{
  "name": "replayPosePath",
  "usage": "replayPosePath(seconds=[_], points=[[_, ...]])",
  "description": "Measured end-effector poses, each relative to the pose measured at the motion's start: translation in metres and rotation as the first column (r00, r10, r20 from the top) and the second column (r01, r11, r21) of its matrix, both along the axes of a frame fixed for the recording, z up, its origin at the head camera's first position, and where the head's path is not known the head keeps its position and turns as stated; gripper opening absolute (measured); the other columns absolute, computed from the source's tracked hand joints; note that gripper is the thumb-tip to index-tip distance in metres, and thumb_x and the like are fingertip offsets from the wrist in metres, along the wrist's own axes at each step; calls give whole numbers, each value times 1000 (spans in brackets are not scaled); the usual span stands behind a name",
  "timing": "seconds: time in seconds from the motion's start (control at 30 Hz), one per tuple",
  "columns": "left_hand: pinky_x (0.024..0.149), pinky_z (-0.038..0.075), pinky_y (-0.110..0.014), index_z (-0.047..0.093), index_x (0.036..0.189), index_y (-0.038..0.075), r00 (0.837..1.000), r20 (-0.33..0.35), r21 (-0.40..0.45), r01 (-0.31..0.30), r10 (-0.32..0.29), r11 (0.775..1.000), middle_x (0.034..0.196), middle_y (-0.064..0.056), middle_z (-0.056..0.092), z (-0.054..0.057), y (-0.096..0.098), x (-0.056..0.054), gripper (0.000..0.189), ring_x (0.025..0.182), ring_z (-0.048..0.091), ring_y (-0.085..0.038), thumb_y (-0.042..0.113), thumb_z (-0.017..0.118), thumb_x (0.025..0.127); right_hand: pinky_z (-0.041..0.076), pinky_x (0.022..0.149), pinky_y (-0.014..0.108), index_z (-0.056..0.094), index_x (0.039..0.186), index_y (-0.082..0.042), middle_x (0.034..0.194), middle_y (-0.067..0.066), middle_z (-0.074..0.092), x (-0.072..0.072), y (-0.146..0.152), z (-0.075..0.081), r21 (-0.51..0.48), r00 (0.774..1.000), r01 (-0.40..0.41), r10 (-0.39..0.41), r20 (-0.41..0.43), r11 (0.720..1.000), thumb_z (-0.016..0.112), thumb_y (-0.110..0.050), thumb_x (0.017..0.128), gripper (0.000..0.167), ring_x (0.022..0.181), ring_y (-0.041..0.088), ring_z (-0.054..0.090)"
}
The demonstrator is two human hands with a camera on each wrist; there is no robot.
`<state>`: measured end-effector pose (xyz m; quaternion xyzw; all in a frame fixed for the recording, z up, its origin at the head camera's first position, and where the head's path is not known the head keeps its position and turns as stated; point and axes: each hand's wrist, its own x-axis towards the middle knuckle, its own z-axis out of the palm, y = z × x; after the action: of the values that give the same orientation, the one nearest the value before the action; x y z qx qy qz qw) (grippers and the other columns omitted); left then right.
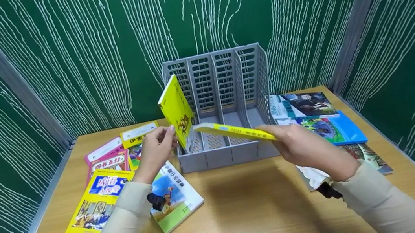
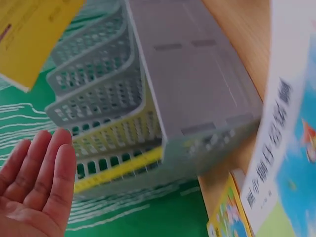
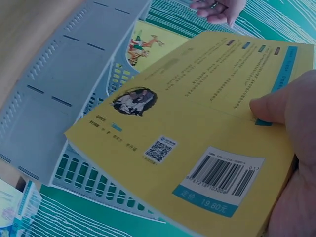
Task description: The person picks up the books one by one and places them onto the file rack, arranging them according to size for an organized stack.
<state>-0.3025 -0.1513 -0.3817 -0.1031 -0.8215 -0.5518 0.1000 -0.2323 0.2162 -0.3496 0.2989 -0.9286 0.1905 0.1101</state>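
Observation:
My right hand (image 1: 308, 147) grips a thick yellow book (image 1: 239, 131) by its edge and holds it out over the grey file rack (image 1: 220, 158). Its back cover, with a barcode (image 3: 222, 173), faces the right wrist view, and the thumb presses on that cover. In the rack's leftmost compartment stands a yellow-green book (image 1: 176, 112), tilted outward to the left. Next to that book's front edge is my left hand (image 1: 156, 150); the left wrist view has its fingers (image 2: 61, 177) straight, with nothing in the palm.
Left of the rack lie several books, among them a yellow one (image 1: 84, 210), a pink one (image 1: 108, 164) and a white-and-blue one (image 1: 175, 195). On the right are more, including a blue book (image 1: 351, 126) and a dark-covered one (image 1: 313, 103). Green walls enclose the wooden table (image 1: 243, 215).

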Motion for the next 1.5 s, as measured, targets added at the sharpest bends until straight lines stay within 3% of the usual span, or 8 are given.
replayPosePath(seconds=[0.17,0.27,0.5,0.73,0.9,1.0,1.37,1.5], points=[[80,68,-37,73,108,2,996,89,119,1,-12,993,99,-17,77,7,10,5,41,84,76,-28,35,51,116,62,97,58,62,149,-8,136,18,75,1,1,3,-21,998,10,-11,-65,1000,69,9,100,52,121,43,75],[76,68,-32,73,113,0,982,180,184,19,-52,983,104,-21,78,11,17,8,47,81,79,-24,39,48,116,63,97,58,61,149,-7,138,18,75,1,0,1,-24,991,11,-14,-130,1000,69,10,99,53,122,42,75],[80,68,-30,67,136,0,910,361,325,82,-204,942,117,-17,79,21,35,19,63,91,81,-27,54,43,114,64,98,54,63,147,-5,140,20,73,-1,-9,-8,31,953,38,-27,-301,999,79,9,93,58,122,42,75],[93,67,-42,52,148,6,850,395,479,134,-349,868,130,-18,76,22,51,27,66,109,81,-36,60,44,111,64,97,53,65,143,-2,137,22,74,-3,-16,-21,88,912,45,-5,-411,995,83,6,91,56,121,41,76],[104,61,-53,48,155,14,809,391,601,135,-438,787,138,-12,74,22,60,30,59,117,79,-33,55,47,112,63,100,53,62,143,-1,136,21,75,-3,-20,-29,176,879,60,32,-476,983,88,1,87,61,122,40,75],[106,60,-53,48,157,15,785,397,642,133,-476,755,144,-11,72,24,64,32,55,116,79,-27,48,50,113,62,102,52,62,144,-2,138,20,74,-2,-23,-32,226,861,75,52,-506,971,91,-4,87,64,126,38,74],[94,66,-37,51,154,6,760,515,626,-17,-397,780,142,-18,71,30,72,34,46,120,77,-32,22,58,111,60,105,53,63,146,-2,142,20,72,0,-31,-43,263,845,71,82,-529,962,90,-7,87,64,128,39,73],[95,66,-35,48,157,8,776,519,616,-49,-359,786,143,-16,70,26,73,34,48,120,78,-32,20,59,111,59,106,52,63,147,-2,144,20,71,0,-32,-47,267,855,76,75,-513,961,89,-6,88,65,131,38,71]])
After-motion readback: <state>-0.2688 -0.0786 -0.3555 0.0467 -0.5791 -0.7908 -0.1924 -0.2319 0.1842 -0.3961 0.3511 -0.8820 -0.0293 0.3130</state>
